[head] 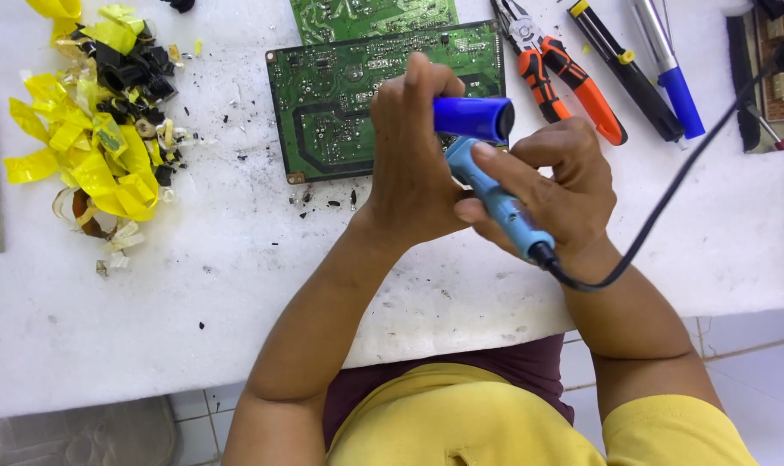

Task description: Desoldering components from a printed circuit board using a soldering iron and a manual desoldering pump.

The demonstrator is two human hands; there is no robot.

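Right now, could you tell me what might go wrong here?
The soldering iron in the right hand lies close against the left hand, so a burn seems possible. Its black cord crosses the pliers area and could snag. Loose debris beside the circuit board might scatter.

White foam pad (150,328), green circuit board (323,112), orange pliers (573,82), yellow tape scraps (90,138)

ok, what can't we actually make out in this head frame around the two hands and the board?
- Head view: the light blue corded soldering iron has its tip hidden behind the left hand.
- The dark blue cylindrical tool has its front end hidden by the left-hand grip.
- The green circuit board: the working spot is covered by both hands; the right hand hides the lower right corner.
- A second green board is cut off by the top edge.
- Board components are too small to identify.
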